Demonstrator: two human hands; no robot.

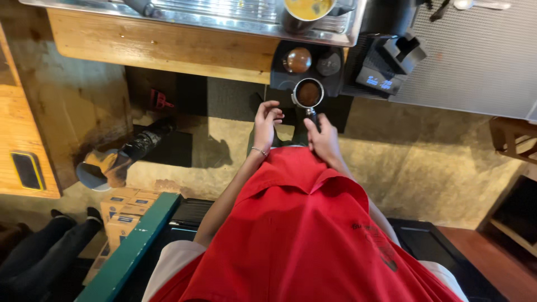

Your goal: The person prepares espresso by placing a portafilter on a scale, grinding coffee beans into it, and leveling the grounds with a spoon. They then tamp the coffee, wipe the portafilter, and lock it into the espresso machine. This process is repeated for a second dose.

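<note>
Portafilter [308, 94] in right hand [323, 140], tamper [297, 60] just beyond it

A stack of small cardboard boxes [124, 215] is sitting at the lower left of the frame, tan with blue labels on their tops, just left of a green beam [134, 246]. At the far left edge, a dark rectangular screen [27, 170] with a yellow rim is lying against orange wood. At the upper right, a small black scale [380, 80] is showing a display lit in pale blue. A dark print [380, 246] is showing on the red apron at the lower right.
</note>
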